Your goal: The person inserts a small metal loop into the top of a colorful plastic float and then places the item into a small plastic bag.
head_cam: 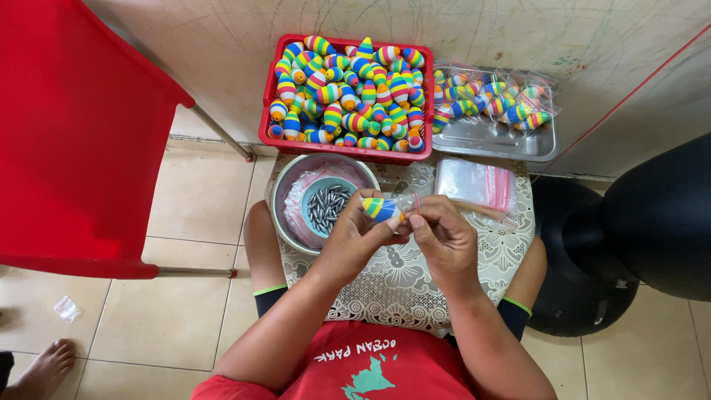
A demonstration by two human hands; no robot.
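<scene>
While the person sits with a lace-patterned cloth (415,274) spread over the lap, both hands meet just above it at the middle of the view. The left hand (355,233) has its fingers curled closed around a small striped float (382,210), an egg-shaped piece banded in blue, yellow, green and white, pinched between thumb and fingertips with one end pointing left. The right hand (444,241) is closed too, thumb and forefinger pinching the mouth of a small clear bag (412,201) with a red strip, held right against the float; I cannot tell whether the float is already partly inside it.

Just left of the hands, on the cloth, sits a metal bowl (285,196) holding a smaller blue bowl (311,194) filled with little grey metal pins (328,207). To the right lies a stack of empty clear bags (474,184) with red strips. Beyond them, against the wall, a red basket (270,96) is heaped with many more striped floats (348,96), and beside it a metal tray (492,141) carries floats already bagged (492,100). A red plastic chair (67,133) stands at the left on the tiled floor (192,215), a black rounded object (652,215) sits at the right, and another person's bare foot (44,367) shows in the lower left corner.
</scene>
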